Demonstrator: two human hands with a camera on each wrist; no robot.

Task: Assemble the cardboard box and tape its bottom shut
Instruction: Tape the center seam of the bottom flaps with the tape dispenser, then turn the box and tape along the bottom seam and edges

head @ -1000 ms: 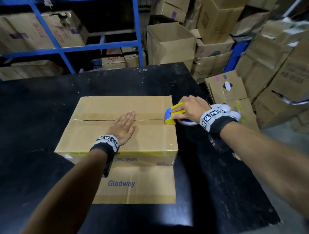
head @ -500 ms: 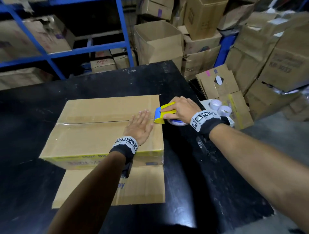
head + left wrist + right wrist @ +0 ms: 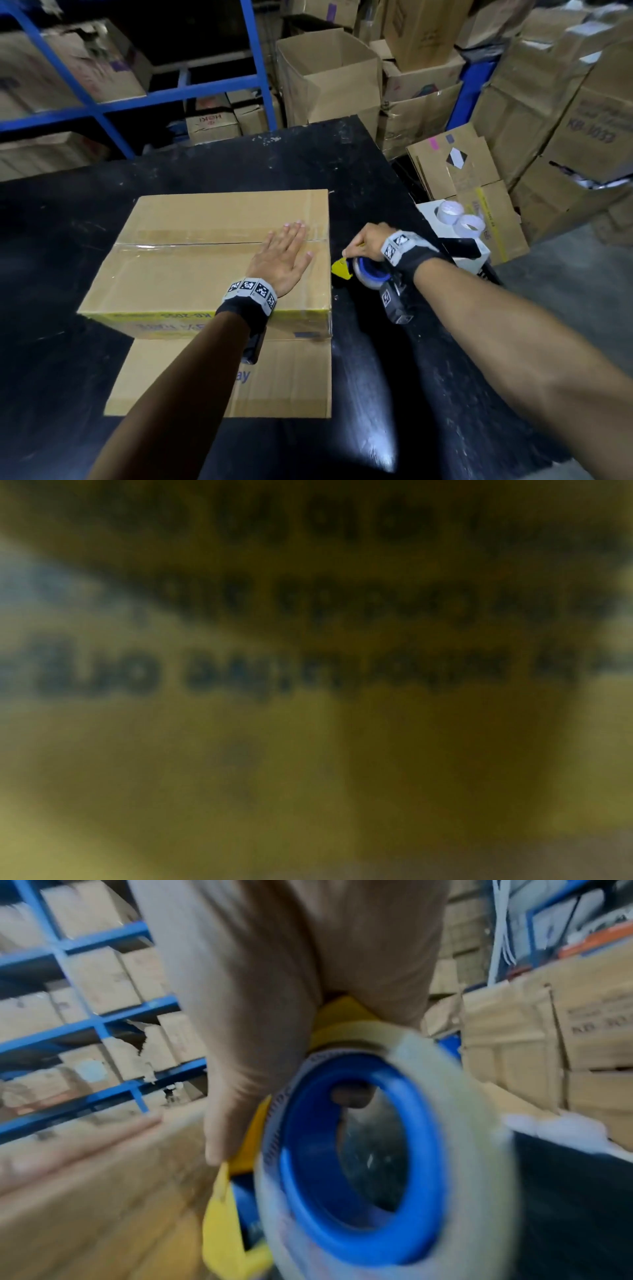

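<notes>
The brown cardboard box [image 3: 191, 274] lies bottom-up on the black table [image 3: 394, 394], a strip of clear tape along its centre seam. My left hand [image 3: 286, 255] presses flat on the box top near its right edge, fingers straight. My right hand [image 3: 364, 240] grips the yellow and blue tape dispenser [image 3: 359, 270] just off the box's right side, clear of the cardboard. In the right wrist view the tape roll [image 3: 377, 1164] with its blue core fills the frame, my thumb and fingers wrapped over the dispenser. The left wrist view shows only blurred print on the box side [image 3: 308, 723].
One loose flap [image 3: 239, 380] lies flat toward me on the table. Two spare tape rolls [image 3: 459, 217] sit on a white stand to the right. Stacked cardboard boxes [image 3: 548, 120] crowd the right and back; a blue shelf rack [image 3: 137, 99] stands behind.
My right hand pulled the dispenser off the box's right edge, down and away. My left hand slid right along the taped seam toward that edge.
</notes>
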